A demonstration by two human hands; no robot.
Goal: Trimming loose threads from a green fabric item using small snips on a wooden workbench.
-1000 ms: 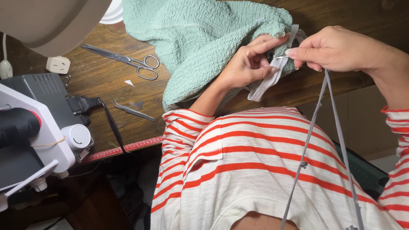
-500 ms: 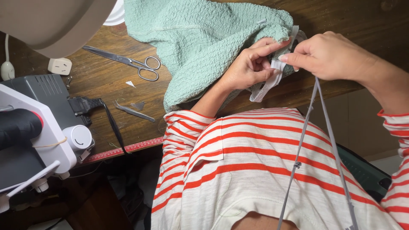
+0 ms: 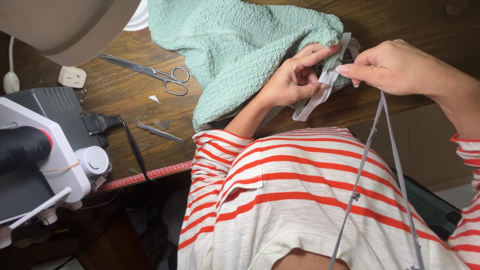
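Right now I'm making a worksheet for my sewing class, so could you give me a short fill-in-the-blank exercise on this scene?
1. The left hand grips a crinkled fabric whose colour is ____.
2. The right hand pinches a strip of white ____ at the fabric's edge.
3. On the wooden table, left of the fabric, lies a pair of ____.
4. The person's shirt is white with ____ stripes.

Missing words: green; elastic; scissors; red
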